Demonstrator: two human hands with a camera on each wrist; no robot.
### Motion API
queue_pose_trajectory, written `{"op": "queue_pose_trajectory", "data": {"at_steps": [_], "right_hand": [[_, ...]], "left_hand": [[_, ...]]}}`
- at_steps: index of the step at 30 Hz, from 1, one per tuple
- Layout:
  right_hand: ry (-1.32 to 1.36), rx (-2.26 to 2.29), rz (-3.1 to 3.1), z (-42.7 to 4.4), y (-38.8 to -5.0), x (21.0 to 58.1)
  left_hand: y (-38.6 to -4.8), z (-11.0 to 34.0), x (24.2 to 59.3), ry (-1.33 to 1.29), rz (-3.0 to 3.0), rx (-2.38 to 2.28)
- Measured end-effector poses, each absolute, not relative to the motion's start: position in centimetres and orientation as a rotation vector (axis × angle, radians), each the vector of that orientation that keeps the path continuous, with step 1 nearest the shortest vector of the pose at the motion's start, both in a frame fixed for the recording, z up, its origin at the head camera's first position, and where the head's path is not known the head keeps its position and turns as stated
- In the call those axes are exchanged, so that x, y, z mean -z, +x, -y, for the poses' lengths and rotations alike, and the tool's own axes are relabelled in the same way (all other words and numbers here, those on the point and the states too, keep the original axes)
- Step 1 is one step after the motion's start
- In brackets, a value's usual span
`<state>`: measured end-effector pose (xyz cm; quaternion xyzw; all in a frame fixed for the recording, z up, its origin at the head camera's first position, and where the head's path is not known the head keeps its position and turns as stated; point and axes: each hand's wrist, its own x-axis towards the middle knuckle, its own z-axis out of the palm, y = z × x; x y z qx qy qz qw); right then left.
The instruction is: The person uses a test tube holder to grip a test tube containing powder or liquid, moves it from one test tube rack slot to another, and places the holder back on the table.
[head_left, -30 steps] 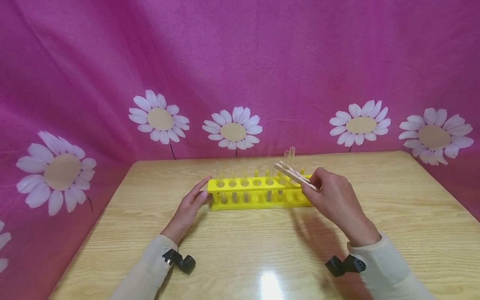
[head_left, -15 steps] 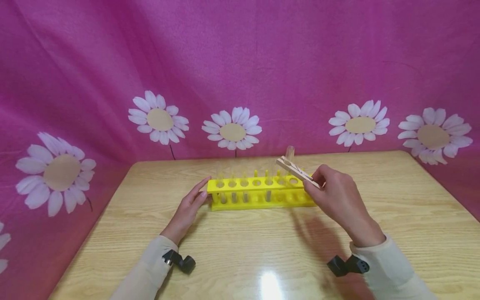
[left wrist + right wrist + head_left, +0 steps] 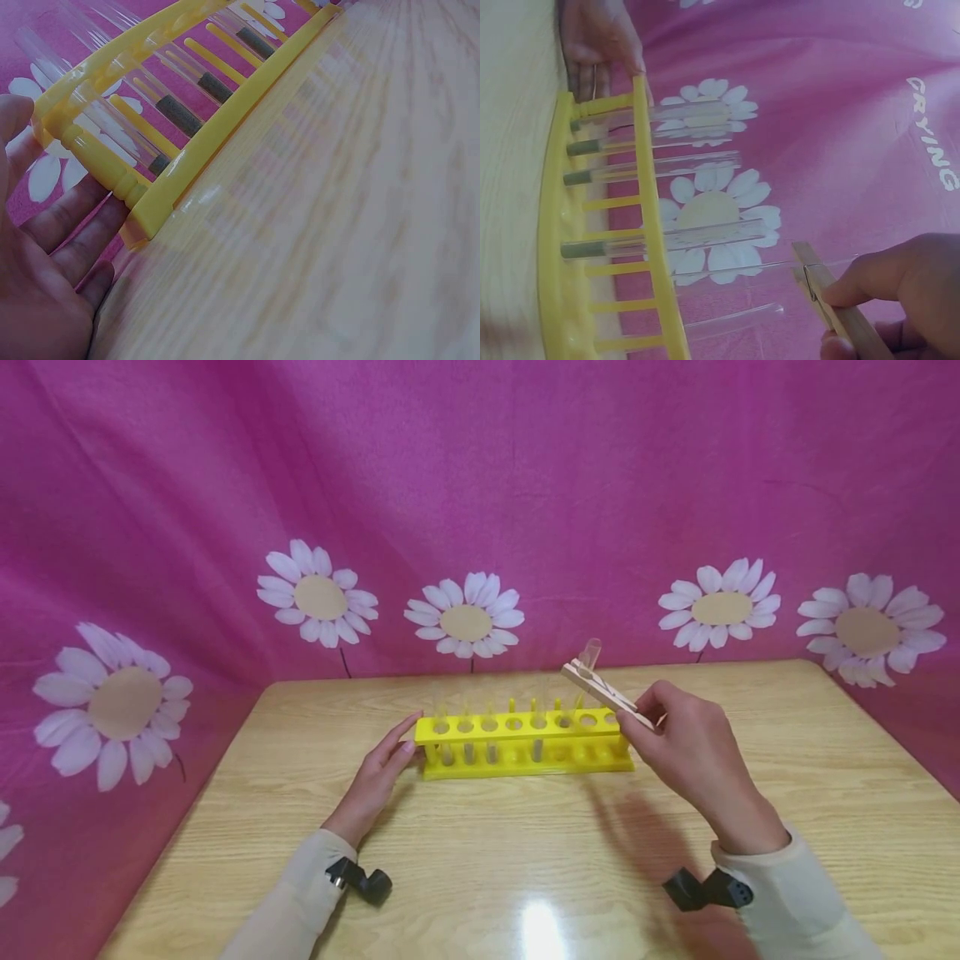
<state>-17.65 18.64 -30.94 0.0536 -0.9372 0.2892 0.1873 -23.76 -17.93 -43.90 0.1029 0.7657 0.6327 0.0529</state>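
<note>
A wooden test tube holder [image 3: 600, 684] sits pinched between the thumb and fingers of my right hand [image 3: 693, 743], above the rack's right end. Its jaws are around a clear test tube [image 3: 592, 652]; the tube's lower part is hard to make out. My left hand [image 3: 377, 777] touches the left end of the yellow test tube rack [image 3: 525, 768], its fingers mostly straight beside the end post. Several upright tubes [image 3: 705, 236] stand in the rack, with dark material at their bottoms in both wrist views.
The rack stands on a wood-grain table [image 3: 465, 868]. Behind it hangs a pink cloth [image 3: 585, 485] printed with white daisies. Another clear tube shape [image 3: 735, 321] shows near the rack's near end in the right wrist view.
My right hand has moved right and slightly up with the holder. The tube's lower end, earlier seen inside the rack, has risen out of it. My left hand stays in place.
</note>
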Motion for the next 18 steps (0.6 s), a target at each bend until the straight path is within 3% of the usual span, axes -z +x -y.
{"op": "queue_pose_trajectory", "data": {"at_steps": [18], "right_hand": [[0.121, -0.787, 2.594, -19.6, -17.26, 30.21]], "left_hand": [[-23.83, 17.99, 43.96, 0.337, -2.338, -1.926]]}}
